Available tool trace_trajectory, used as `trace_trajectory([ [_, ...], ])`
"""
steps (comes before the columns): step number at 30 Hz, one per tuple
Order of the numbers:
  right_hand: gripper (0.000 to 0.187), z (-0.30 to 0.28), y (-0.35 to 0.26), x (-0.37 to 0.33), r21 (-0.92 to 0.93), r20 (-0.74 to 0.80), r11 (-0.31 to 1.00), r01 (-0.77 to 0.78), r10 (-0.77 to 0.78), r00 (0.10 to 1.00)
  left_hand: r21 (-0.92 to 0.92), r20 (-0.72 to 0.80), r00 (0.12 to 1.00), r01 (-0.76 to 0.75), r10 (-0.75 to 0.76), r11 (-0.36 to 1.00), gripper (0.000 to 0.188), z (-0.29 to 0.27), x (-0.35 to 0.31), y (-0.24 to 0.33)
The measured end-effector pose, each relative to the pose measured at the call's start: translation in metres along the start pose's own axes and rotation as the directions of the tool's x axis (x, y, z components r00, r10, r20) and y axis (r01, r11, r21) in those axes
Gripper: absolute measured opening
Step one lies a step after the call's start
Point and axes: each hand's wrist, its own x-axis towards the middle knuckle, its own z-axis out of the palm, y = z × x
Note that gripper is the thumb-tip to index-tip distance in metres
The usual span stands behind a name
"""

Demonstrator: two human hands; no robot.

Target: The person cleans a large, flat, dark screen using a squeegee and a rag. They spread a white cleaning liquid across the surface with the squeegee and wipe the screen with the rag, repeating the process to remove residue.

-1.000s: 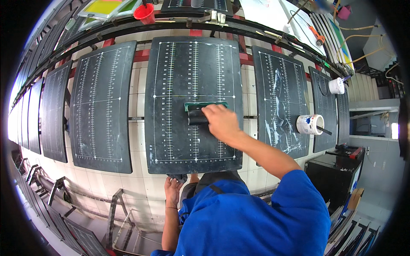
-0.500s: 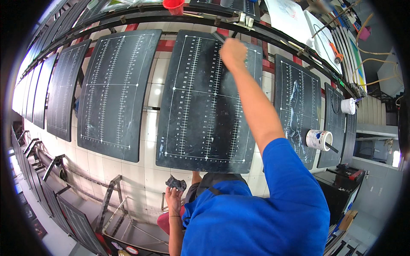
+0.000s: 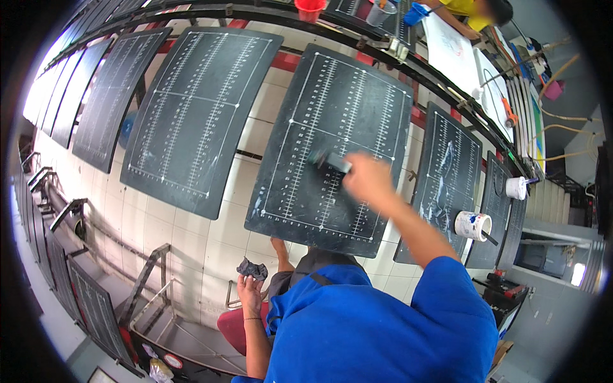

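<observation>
My right hand (image 3: 370,182) is closed round a grey, flat tool (image 3: 336,162) with a darker, motion-blurred edge; I cannot tell its exact kind. It is over the middle of a dark board (image 3: 306,156) marked with white ruled scales and border lines, and seems to touch the surface. Low on the left, beside my body and off the near edge of the board, my left hand (image 3: 249,293) grips a crumpled dark grey cloth (image 3: 253,269) at its fingertips.
Similar marked boards stand at left (image 3: 198,115) and right (image 3: 440,185). A white paint-stained tub (image 3: 472,225) sits on the right one. Along the far rail (image 3: 268,20) are a red cup (image 3: 310,9) and a blue cup (image 3: 416,13). A person in yellow (image 3: 465,11) is at far right.
My right hand has drawn the grey tool from the board's far edge back toward me, to its middle. My left hand still holds the cloth. The view has shifted, bringing a person in yellow into sight.
</observation>
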Motion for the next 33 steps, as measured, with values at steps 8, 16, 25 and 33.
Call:
trace_trajectory([
  [8, 0.017, -0.016, 0.079, 0.204, -0.118, -0.467, 0.988, -0.099, 0.033, 0.883, 0.032, -0.105, 0.994, -0.028, 0.032, 0.999, 0.031, -0.025, -0.027, 0.007],
  [16, 0.037, 0.092, -0.071, 0.056, -0.184, -0.321, 0.957, 0.225, -0.275, 0.906, -0.001, 0.001, 0.997, -0.077, 0.077, 0.997, 0.029, -0.004, -0.022, 0.018],
  [25, 0.032, 0.141, -0.133, -0.111, -0.165, -0.246, 0.851, 0.499, -0.526, 0.814, 0.073, 0.152, 0.985, -0.091, 0.079, 0.993, 0.03, -0.002, 0.008, 0.042],
  [33, 0.028, 0.103, -0.138, -0.114, 0.015, -0.126, 0.9, 0.436, -0.431, 0.893, 0.088, 0.136, 0.982, -0.143, 0.13, 0.986, 0.03, -0.038, 0.005, 0.061],
])
